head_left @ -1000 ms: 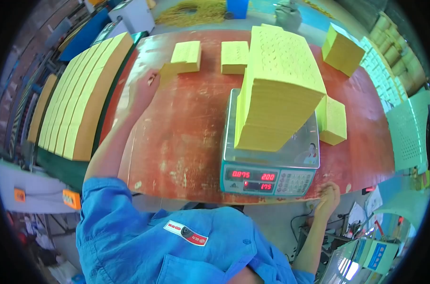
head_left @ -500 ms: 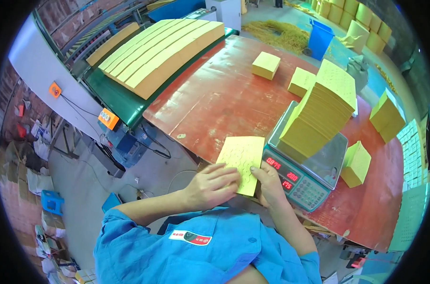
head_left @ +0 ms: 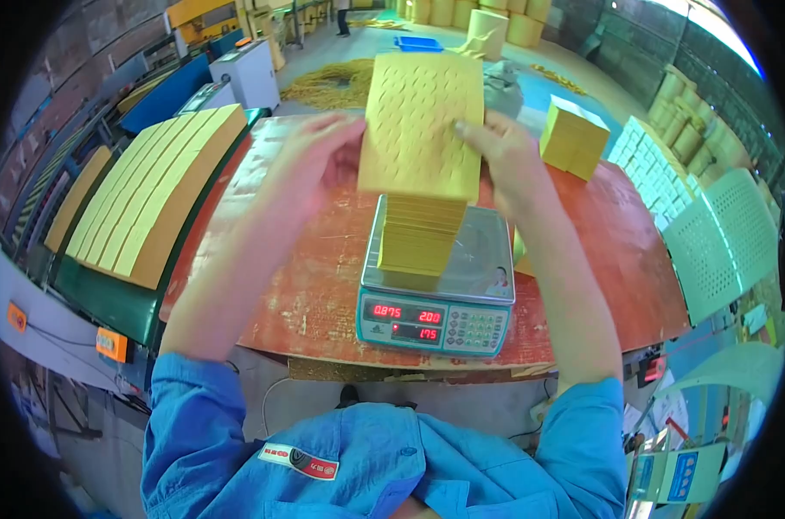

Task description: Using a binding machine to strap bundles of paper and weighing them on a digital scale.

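Note:
A yellow paper sheet [head_left: 422,125] with rows of small curved marks is up at the top of a tall yellow paper stack [head_left: 420,233]. My right hand [head_left: 509,160] grips its right edge, thumb on the face. At the left edge, my left hand [head_left: 323,154] is closed, fingertips against the paper, somewhat blurred. Whether the sheet rests on the stack or hangs just over it, I cannot tell. Below, the stack stands on the metal pan of a teal digital scale [head_left: 435,320] with lit red digits. The sheet hides the stack's top.
The scale sits near the front edge of a red table [head_left: 310,285]. At left, a green conveyor [head_left: 107,298] bears long rows of yellow paper [head_left: 163,186]. Another yellow stack [head_left: 574,138] stands at the back right. A perforated pale green panel [head_left: 721,238] lies beyond the table's right side.
Both hands have carried the yellow sheet from in front of the scale forward and up to the stack's top. The view has turned right and shows more of the far floor.

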